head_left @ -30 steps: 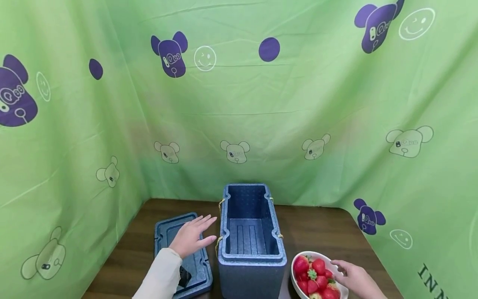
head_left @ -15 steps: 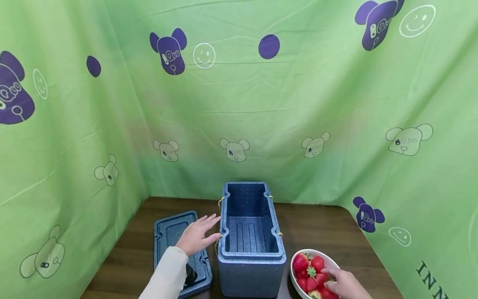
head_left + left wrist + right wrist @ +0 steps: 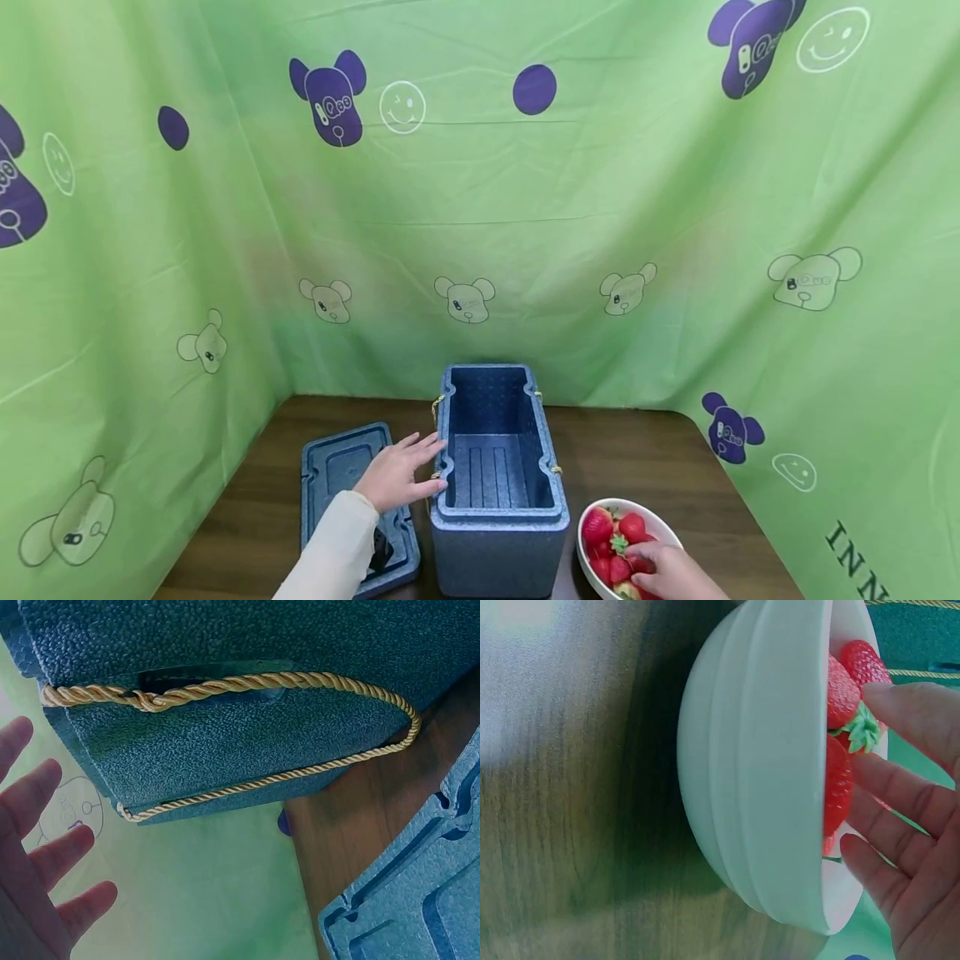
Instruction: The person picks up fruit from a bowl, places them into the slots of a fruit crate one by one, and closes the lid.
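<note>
A blue foam cooler box [image 3: 498, 554] stands lidless in the middle of the head view, its inside visible. At its left rim is my left hand [image 3: 401, 477], fingers spread and straight; whether the fingertips touch the rim I cannot tell. In the left wrist view a twisted gold rope [image 3: 277, 681] runs along the box's side. To the right, a white bowl [image 3: 757, 750] holds several red strawberries [image 3: 597, 527]. My right hand [image 3: 671, 571] reaches into this bowl, thumb and fingers loosely bent at the strawberries [image 3: 838, 780]. Part of the fruit is hidden behind it.
The blue lid [image 3: 330, 462] lies flat on the wooden table [image 3: 622, 450] left of the box, with a small black object [image 3: 381, 550] on it, partly behind my sleeve. A green printed cloth [image 3: 465, 208] hangs behind and at both sides.
My right hand has moved left from the bowl's right rim in over the strawberries. My left hand has come right, closer to the box's rim.
</note>
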The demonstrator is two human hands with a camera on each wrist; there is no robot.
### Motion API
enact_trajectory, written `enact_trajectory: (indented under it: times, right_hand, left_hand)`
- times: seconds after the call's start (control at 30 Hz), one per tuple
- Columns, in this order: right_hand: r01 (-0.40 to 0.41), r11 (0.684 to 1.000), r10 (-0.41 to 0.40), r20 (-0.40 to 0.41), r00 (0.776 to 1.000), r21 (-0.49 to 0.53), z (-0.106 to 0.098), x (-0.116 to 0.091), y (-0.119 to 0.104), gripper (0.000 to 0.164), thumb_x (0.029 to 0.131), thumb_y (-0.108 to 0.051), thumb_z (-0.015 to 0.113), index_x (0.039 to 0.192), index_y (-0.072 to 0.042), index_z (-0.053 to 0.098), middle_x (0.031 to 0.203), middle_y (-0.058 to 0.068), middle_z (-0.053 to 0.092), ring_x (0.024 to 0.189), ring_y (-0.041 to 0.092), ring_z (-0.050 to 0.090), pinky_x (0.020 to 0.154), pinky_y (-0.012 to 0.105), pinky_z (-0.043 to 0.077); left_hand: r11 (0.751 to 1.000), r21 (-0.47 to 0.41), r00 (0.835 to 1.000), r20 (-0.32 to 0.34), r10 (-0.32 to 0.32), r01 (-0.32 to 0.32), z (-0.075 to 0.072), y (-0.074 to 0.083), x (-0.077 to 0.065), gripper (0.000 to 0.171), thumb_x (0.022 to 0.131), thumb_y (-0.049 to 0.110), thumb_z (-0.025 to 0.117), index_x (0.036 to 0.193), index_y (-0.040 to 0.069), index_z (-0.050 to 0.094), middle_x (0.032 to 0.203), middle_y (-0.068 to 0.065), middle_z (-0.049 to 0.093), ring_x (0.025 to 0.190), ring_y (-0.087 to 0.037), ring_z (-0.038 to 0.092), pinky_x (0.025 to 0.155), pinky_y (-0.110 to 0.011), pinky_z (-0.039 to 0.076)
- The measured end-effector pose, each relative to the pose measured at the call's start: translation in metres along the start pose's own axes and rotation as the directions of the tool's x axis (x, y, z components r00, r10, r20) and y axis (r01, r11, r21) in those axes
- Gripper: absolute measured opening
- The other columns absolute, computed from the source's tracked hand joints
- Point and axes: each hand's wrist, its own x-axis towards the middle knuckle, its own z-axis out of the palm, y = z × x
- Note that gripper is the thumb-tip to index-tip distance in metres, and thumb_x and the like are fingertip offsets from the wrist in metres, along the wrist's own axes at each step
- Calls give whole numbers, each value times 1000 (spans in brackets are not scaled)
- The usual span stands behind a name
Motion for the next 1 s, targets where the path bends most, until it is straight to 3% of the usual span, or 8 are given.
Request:
enact_trajectory:
  times: [0.13, 0.23, 0.5, 0.87, 1.0]
  right_hand:
    - [-7, 997, 4, 32, 999, 75, 4, 1, 2, 25, 77, -4, 74, 99, 5, 68, 94, 11, 64, 79, 18, 55, 72, 24, 49]
    - [16, 998, -18, 34, 999, 69, 7, 2, 4, 28, 76, -4, 75, 101, 7, 67, 92, 11, 64, 79, 18, 54, 72, 24, 48]
    - [107, 992, -109, -21, 994, -62, 13, 7, 4, 28, 69, -4, 78, 95, 5, 69, 87, 4, 61, 76, 12, 54, 71, 29, 50]
    - [69, 994, -75, -69, 995, -90, 21, 11, -2, 32, 65, 0, 80, 95, 3, 70, 86, 0, 51, 72, 10, 47, 67, 27, 48]
    - [65, 990, -79, -109, 991, -129, 26, 12, -3, 30, 64, -3, 81, 92, 0, 71, 90, 1, 50, 77, 15, 51, 70, 27, 49]
  left_hand:
    - [1000, -1, 1000, 21, -2, 2, 0, 0, 1, 61, 90, 48, 57, 140, 14, 52, 144, -7, 47, 133, -38, 39, 100, -62, 34]
    - [1000, 1, 1000, 28, 2, -2, 3, 0, 2, 61, 90, 49, 56, 140, 14, 52, 144, -7, 47, 133, -38, 39, 100, -63, 33]
    - [999, 34, 999, 24, 23, -24, 6, 0, 4, 61, 91, 50, 55, 140, 15, 52, 144, -4, 47, 139, -35, 31, 102, -63, 30]
    - [997, 42, 996, 64, 60, -62, 9, 0, 6, 64, 90, 53, 53, 142, 16, 49, 149, -6, 40, 140, -34, 29, 102, -61, 32]
    - [995, 71, 995, 80, 65, -71, 9, -1, 6, 63, 91, 54, 50, 142, 17, 49, 149, -4, 40, 140, -31, 29, 103, -59, 32]
